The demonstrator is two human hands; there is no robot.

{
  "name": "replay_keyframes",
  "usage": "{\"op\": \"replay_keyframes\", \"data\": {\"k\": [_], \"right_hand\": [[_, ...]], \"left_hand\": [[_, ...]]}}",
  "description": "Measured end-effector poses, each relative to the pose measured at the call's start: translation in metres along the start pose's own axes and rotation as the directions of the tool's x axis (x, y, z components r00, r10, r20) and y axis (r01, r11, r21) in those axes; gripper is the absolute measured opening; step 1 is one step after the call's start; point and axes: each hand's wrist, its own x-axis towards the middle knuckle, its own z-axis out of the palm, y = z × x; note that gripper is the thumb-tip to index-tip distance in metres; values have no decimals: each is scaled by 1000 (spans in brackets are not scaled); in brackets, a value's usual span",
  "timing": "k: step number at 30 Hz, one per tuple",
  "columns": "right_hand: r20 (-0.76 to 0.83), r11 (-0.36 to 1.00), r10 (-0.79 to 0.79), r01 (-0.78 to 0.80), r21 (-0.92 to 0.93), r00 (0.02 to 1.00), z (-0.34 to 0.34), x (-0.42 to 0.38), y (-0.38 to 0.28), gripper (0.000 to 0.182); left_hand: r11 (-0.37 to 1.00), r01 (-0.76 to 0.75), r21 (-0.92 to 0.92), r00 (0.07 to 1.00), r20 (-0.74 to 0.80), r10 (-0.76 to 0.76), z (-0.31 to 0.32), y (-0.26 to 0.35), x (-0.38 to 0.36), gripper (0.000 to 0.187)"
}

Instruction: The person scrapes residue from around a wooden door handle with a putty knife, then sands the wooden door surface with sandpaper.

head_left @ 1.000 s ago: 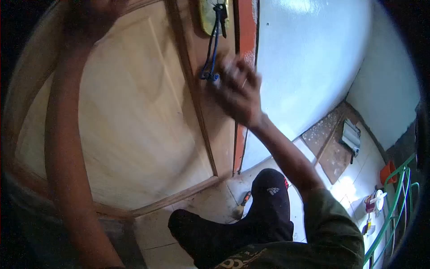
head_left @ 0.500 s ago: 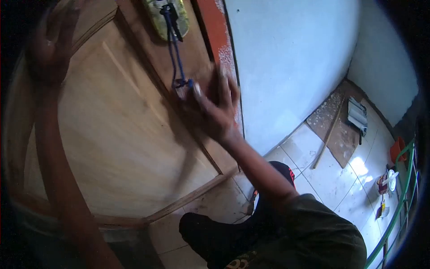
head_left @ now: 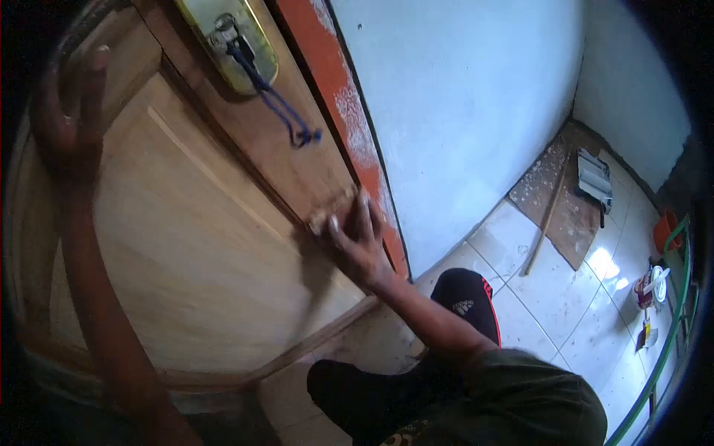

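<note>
A wooden door [head_left: 223, 275] with a raised panel fills the left side of the view. My left hand [head_left: 71, 141] rests against its left part, fingers stretched upward and holding nothing. On the door's right-hand upright, my right hand [head_left: 361, 245] presses a tan folded piece that looks like sandpaper [head_left: 332, 212] flat to the wood, fingertips over it. Above that hand is a yellowish lock plate [head_left: 230, 44], with a key in it and a blue cord [head_left: 275, 104] hanging down.
A red-orange door frame [head_left: 346, 111] with white flecks borders a pale wall [head_left: 454, 111]. On the tiled floor [head_left: 520, 312] lie a brown board [head_left: 569, 230], a stick [head_left: 549, 215], a paint tray [head_left: 595, 182] and a brush [head_left: 647, 334]. A green railing [head_left: 662, 357] runs along the right.
My right hand has slid down the door's upright with the sandpaper, away from the blue cord. The cord now swings to the right. My left hand stays against the door.
</note>
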Motion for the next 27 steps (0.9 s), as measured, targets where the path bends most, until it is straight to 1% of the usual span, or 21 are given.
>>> {"op": "replay_keyframes", "data": {"k": [1,2,5,8,9,11,14,15,17,20,21,23,25,26,27], "right_hand": [[24,1000,-3,3,-3,1000,-6,0,-1,42],[-27,1000,-21,22,11,999,1,3,1,42],[-144,998,-58,59,2,988,9,105,-14,45],[-48,999,-43,44,23,998,3,138,-19,46],[-39,998,-30,31,45,999,4,120,-18,45],[-26,997,-9,11,83,1000,0,54,-10,45],[14,997,-42,41,58,999,0,9,-2,45],[-20,997,-36,37,64,999,2,33,-7,45],[-82,997,-29,35,70,996,5,119,-17,45],[-44,993,-91,94,74,995,2,154,-16,45],[-7,995,-67,67,79,998,-1,137,-15,44],[57,997,-20,15,81,998,-8,70,-9,43],[56,993,-58,52,103,997,-4,26,3,43],[58,991,-79,72,114,995,-3,19,7,44],[33,990,-84,79,112,996,-1,41,3,45]], "left_hand": [[999,-6,49,997,-71,9,1,15,3,51],[996,-12,88,991,-128,23,1,24,4,53],[998,41,52,999,-30,-39,-3,25,6,57],[993,55,-108,998,-9,-56,0,20,3,57],[991,67,-112,997,-21,-69,0,23,2,57],[988,88,-123,994,-54,-96,0,33,4,56],[987,76,-141,997,-18,-79,-1,28,7,54],[987,82,-140,996,-11,-84,-1,25,6,54],[985,101,-144,995,0,-102,1,21,3,53],[975,119,-189,993,26,-116,-2,27,4,56],[989,97,-111,995,25,-95,-3,27,3,57],[998,41,44,999,19,-42,-4,29,4,59],[999,30,37,1000,6,-30,-5,31,7,60],[999,27,35,1000,0,-27,-4,32,8,61],[999,41,21,999,10,-41,-4,32,7,61]]}}
